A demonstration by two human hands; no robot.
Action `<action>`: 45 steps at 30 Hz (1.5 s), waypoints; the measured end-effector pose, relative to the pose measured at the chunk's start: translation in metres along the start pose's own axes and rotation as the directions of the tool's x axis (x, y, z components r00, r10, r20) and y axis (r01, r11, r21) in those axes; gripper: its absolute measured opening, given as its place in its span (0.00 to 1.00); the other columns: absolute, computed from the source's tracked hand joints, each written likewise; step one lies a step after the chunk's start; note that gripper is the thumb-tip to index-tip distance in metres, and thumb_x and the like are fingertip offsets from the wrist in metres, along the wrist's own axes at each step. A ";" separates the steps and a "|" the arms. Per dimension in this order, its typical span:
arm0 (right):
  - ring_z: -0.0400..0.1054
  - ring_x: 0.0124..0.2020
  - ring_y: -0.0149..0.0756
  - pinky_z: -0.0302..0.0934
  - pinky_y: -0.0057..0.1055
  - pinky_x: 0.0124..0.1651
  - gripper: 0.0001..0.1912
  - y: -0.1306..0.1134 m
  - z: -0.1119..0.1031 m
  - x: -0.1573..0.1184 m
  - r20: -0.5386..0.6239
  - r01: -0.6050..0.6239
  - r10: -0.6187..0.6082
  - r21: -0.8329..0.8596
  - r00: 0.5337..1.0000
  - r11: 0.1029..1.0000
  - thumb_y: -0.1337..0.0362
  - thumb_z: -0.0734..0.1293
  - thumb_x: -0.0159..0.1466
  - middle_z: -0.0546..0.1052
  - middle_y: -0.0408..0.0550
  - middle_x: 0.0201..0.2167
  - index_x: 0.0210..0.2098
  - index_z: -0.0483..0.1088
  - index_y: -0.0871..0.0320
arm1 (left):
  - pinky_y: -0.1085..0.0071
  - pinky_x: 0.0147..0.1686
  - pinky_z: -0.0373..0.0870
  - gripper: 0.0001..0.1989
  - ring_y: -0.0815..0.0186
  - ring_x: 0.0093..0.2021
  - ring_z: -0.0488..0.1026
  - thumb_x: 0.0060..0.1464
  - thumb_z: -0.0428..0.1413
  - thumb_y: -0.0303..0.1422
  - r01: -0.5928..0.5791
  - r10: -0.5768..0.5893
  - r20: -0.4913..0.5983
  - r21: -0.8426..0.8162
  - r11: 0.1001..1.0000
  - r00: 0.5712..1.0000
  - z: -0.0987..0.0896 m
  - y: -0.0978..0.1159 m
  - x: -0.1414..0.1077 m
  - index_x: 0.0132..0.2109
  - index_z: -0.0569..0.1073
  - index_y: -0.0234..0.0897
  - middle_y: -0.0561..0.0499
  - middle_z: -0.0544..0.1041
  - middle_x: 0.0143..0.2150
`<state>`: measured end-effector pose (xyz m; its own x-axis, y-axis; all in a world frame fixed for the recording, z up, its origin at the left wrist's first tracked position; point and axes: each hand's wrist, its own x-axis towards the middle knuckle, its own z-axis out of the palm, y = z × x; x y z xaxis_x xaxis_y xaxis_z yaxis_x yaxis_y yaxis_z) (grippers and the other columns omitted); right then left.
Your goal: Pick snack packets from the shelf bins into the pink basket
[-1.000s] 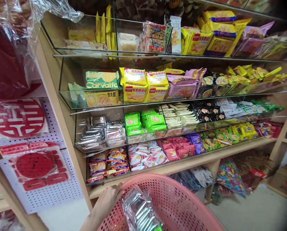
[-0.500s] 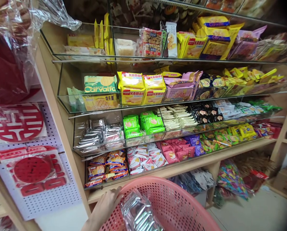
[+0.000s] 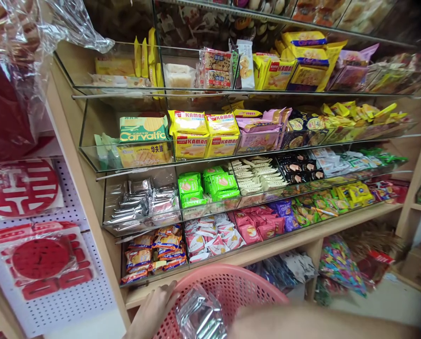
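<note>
My left hand [image 3: 154,308] grips the rim of a pink perforated plastic basket [image 3: 231,278] at the bottom of the view, its fingers hooked over the left edge. Inside the basket lie several silver foil-wrapped snack packs [image 3: 201,313] in clear plastic. From the lower right my right forearm reaches across the basket's rim. My right hand [image 3: 252,322] is smeared by motion and cut off by the lower edge, beside the silver packs. Its fingers are hidden, and whether it holds anything does not show.
Slanted shelves with glass fronts [image 3: 210,212] hold sorted snacks, among them green packets [image 3: 221,184], silver packets [image 3: 136,202] and orange packets [image 3: 168,240]. Red paper decorations [image 3: 41,259] hang on a pegboard at left. A bag of colourful pieces [image 3: 340,263] stands low at right.
My right arm has come into view from the right, over the basket. My left hand keeps its place on the rim. The shelves sit slightly lower and farther left in view.
</note>
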<state>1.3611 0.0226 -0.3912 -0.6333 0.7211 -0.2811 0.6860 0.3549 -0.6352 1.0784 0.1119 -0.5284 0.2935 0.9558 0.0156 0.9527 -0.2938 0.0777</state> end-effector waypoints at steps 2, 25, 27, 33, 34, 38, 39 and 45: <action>0.65 0.30 0.31 0.58 0.29 0.37 0.06 -0.008 -0.045 0.000 -0.117 0.146 -0.166 -0.162 0.979 0.976 0.70 0.66 0.57 0.71 0.40 0.25 0.32 0.74 0.54 | 0.69 0.37 0.65 0.19 0.58 0.40 0.75 0.63 0.37 0.40 0.001 -0.001 0.003 -0.003 1.000 1.000 0.000 -0.001 0.000 0.52 0.66 0.39 0.44 0.77 0.40; 0.62 0.46 0.43 0.50 0.36 0.43 0.14 -0.013 -0.173 0.097 -0.465 -0.067 -0.494 -0.775 0.734 0.628 0.56 0.68 0.60 0.76 0.48 0.42 0.43 0.73 0.56 | 0.71 0.34 0.66 0.16 0.60 0.39 0.76 0.64 0.38 0.36 0.005 -0.005 0.014 0.006 1.000 1.000 -0.012 0.011 -0.001 0.50 0.67 0.40 0.46 0.77 0.39; 0.63 0.46 0.42 0.50 0.35 0.43 0.12 -0.014 -0.174 0.100 -0.478 -0.085 -0.479 -0.768 0.736 0.635 0.58 0.66 0.61 0.76 0.48 0.41 0.42 0.73 0.56 | 0.70 0.36 0.66 0.16 0.60 0.40 0.76 0.64 0.38 0.36 0.010 -0.010 0.008 0.001 1.000 1.000 -0.013 0.012 -0.001 0.51 0.67 0.40 0.45 0.77 0.40; 0.63 0.44 0.43 0.50 0.35 0.39 0.10 -0.015 -0.165 0.106 -0.460 -0.126 -0.531 -0.827 0.711 0.548 0.61 0.63 0.63 0.76 0.49 0.39 0.42 0.73 0.55 | 0.68 0.37 0.67 0.18 0.58 0.40 0.75 0.64 0.37 0.36 0.019 -0.021 0.066 0.024 1.000 0.998 -0.018 0.015 -0.003 0.51 0.67 0.36 0.43 0.77 0.40; 0.63 0.43 0.43 0.49 0.34 0.38 0.10 -0.016 -0.164 0.107 -0.453 -0.127 -0.536 -0.834 0.713 0.537 0.61 0.64 0.62 0.76 0.49 0.39 0.42 0.73 0.55 | 0.68 0.37 0.67 0.17 0.58 0.40 0.75 0.64 0.38 0.36 0.018 -0.019 0.067 0.021 1.000 0.998 -0.019 0.015 -0.003 0.51 0.67 0.36 0.43 0.77 0.40; 0.64 0.42 0.43 0.49 0.34 0.38 0.10 -0.017 -0.164 0.110 -0.439 -0.119 -0.538 -0.841 0.719 0.527 0.60 0.67 0.60 0.76 0.48 0.38 0.41 0.72 0.56 | 0.68 0.36 0.67 0.17 0.58 0.40 0.75 0.64 0.38 0.35 0.010 -0.011 0.047 0.025 1.000 0.999 -0.017 0.013 -0.003 0.51 0.66 0.37 0.44 0.77 0.39; 0.64 0.42 0.43 0.48 0.34 0.37 0.10 -0.018 -0.165 0.111 -0.441 -0.116 -0.538 -0.839 0.718 0.532 0.60 0.67 0.60 0.76 0.48 0.38 0.40 0.72 0.56 | 0.68 0.36 0.67 0.17 0.58 0.40 0.75 0.64 0.38 0.35 0.007 -0.008 0.043 0.030 1.000 0.999 -0.017 0.013 -0.003 0.51 0.66 0.37 0.45 0.77 0.39; 0.63 0.41 0.41 0.47 0.33 0.38 0.08 -0.014 -0.165 0.112 -0.427 -0.070 -0.579 -0.841 0.695 0.537 0.61 0.67 0.60 0.76 0.48 0.38 0.38 0.71 0.57 | 0.67 0.37 0.67 0.16 0.56 0.41 0.75 0.64 0.38 0.34 0.001 -0.002 0.051 0.026 1.000 0.999 -0.018 0.015 -0.003 0.52 0.65 0.36 0.44 0.77 0.41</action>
<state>1.3394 0.1968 -0.2946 -0.6840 0.5495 0.4798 0.7135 0.6407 0.2835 1.0907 0.1047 -0.5096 0.2950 0.9548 -0.0355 0.9547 -0.2930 0.0521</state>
